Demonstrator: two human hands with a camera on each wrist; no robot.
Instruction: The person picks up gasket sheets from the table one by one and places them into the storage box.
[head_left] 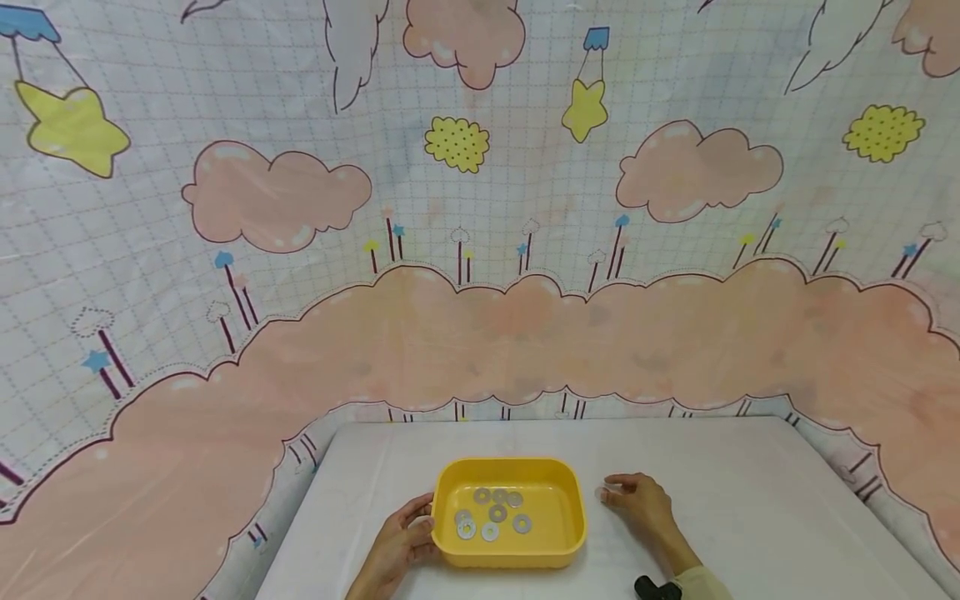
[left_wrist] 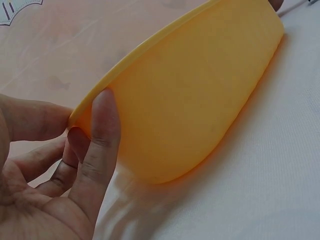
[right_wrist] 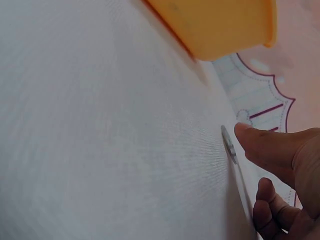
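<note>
A yellow plastic tray (head_left: 510, 560) with rounded corners stands on the white table. Several flat grey washers (head_left: 497, 513) lie on its floor, some overlapping. At the tray's left end my left hand (head_left: 401, 537) pinches the rim; the thumb (left_wrist: 105, 117) presses the outer wall and the other fingers are partly hidden. Right of the tray, my right hand (head_left: 641, 504) hovers low over the table, fingers loosely bent. One more washer (right_wrist: 229, 144) lies on the cloth by its thumb tip (right_wrist: 245, 131). Whether the thumb touches that washer I cannot tell.
A white cloth covers the table (head_left: 750, 500). Behind it hangs a printed curtain (head_left: 480, 333) with clouds and stars. A black strap or device (head_left: 657, 588) sits at the right wrist, beside a pale sleeve (head_left: 703, 585).
</note>
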